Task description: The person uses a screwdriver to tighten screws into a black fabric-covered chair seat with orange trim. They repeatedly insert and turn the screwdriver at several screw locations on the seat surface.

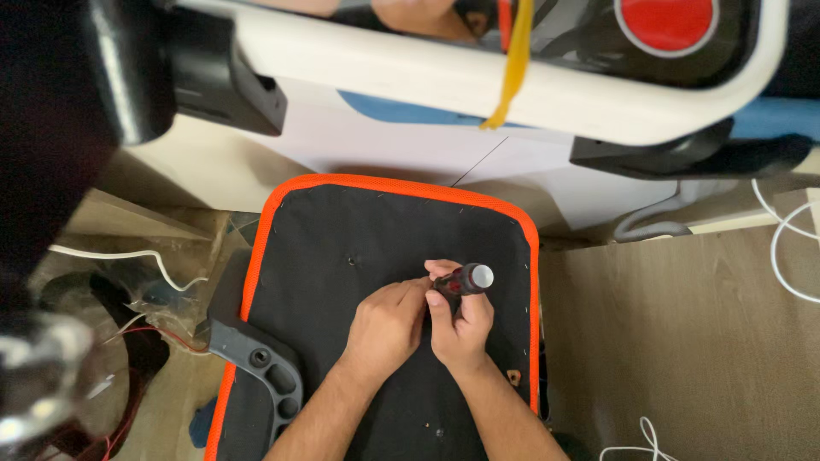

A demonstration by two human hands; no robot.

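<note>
A: Status, left to right?

B: Lower left of frame: grey plastic armrest bracket (260, 363) lies on the edge of the black seat panel (342, 222), which has orange piping and fills the centre.

A: Hands?

B: Both at centre, just right of middle. Left hand (386, 323) is curled narrow, fingertips pinched down at the panel next to the tool tip; can't tell if it grips anything. Right hand (459, 320) is wrapped around a screwdriver (465, 279), red-black handle, held about upright, butt end toward camera.

A: Hands touching?

B: Yes, side by side, in contact.

A: Right side?

B: Wooden floor, white cable (786, 248) at the far right edge. White frame (478, 81) runs along the top.
</note>
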